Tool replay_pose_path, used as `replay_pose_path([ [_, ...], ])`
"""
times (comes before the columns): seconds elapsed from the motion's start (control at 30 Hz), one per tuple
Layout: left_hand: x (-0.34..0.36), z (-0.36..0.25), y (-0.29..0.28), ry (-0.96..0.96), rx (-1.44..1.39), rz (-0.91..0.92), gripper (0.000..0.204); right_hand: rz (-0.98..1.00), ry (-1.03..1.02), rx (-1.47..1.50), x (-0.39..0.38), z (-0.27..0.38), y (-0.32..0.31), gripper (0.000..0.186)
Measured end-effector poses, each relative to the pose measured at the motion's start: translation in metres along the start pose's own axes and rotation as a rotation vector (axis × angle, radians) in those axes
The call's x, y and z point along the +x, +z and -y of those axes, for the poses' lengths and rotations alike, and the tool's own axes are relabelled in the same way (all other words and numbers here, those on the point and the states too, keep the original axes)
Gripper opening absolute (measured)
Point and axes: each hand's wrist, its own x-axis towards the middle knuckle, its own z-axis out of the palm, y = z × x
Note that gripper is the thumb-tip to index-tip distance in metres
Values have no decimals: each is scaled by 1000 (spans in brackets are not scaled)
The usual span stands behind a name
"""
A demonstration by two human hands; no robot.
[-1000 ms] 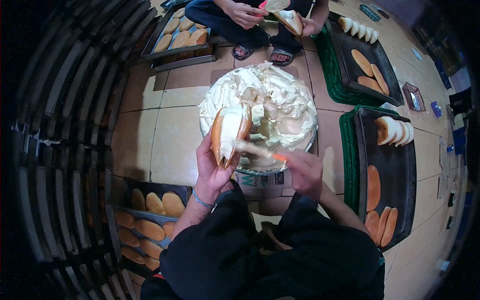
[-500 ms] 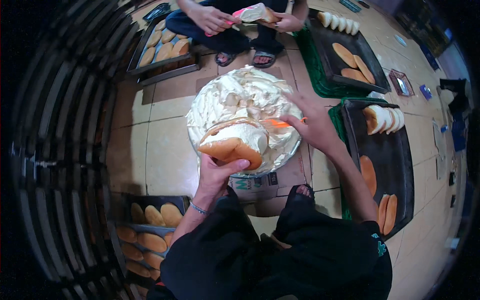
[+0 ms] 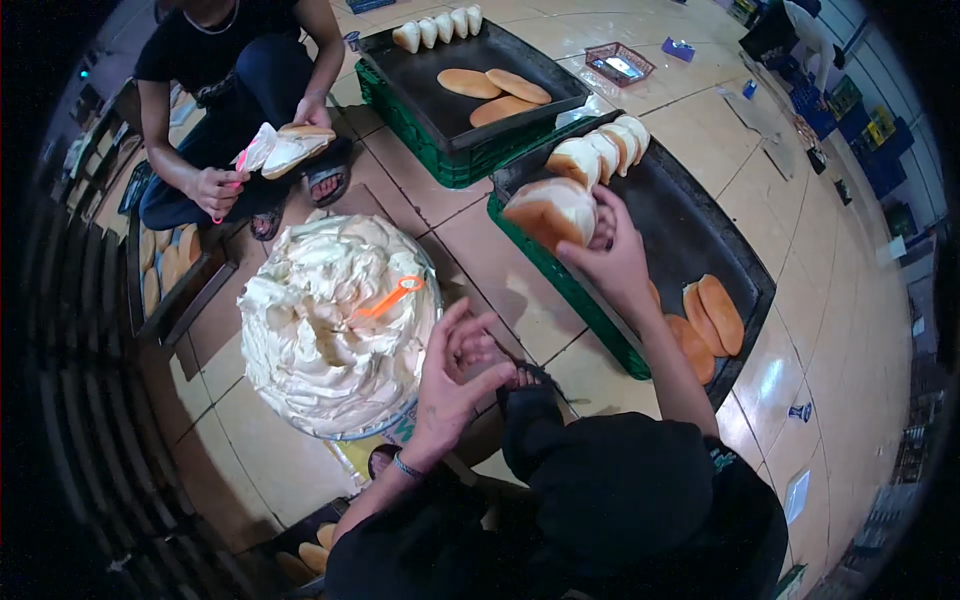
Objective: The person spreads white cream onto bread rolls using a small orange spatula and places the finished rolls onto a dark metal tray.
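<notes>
My right hand (image 3: 612, 248) grips a cream-filled bun (image 3: 548, 215) over the near left edge of a black tray (image 3: 690, 215). Just behind that bun, a row of cream-filled buns (image 3: 603, 150) stands in the tray. My left hand (image 3: 455, 370) is empty, fingers apart, beside a big bowl heaped with white cream (image 3: 310, 310). An orange-handled spreader (image 3: 388, 298) rests in the cream, its blade buried. Plain golden buns (image 3: 715, 310) lie at the tray's near end; my right forearm partly covers that area.
Across the bowl, a seated person (image 3: 215, 110) spreads cream on an opened bun with a pink spreader. Another black tray (image 3: 420, 95) of buns sits on a green crate (image 3: 400, 130). Bun trays (image 3: 180, 310) stand at the left, beside dark slatted racks (image 3: 90, 420).
The cream-filled bun has gone from my left hand to my right, and over to the right-hand tray. My right hand has let go of the orange spreader. The view has swung right.
</notes>
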Motion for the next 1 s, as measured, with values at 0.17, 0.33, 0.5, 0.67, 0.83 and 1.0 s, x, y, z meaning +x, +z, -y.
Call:
replay_pose_path([
  [0.17,-13,18,-11,-146,134,2,74,-165,-30,-391,70,-86,-1,79],
  [0.33,-16,18,-19,-145,169,-52,69,-222,-39,-450,85,-115,18,74],
  [0.5,-17,19,-23,-134,186,-45,67,-313,-59,-573,86,-117,18,67],
  [0.67,-17,18,-22,-126,198,-40,66,-310,-12,-602,87,-113,20,70],
  [0.83,-18,16,-19,-154,234,-86,65,-261,-147,-468,77,-107,-8,77],
  [1.0,-27,12,-22,-137,179,-137,61,-108,175,-1054,28,-89,-179,53],
])
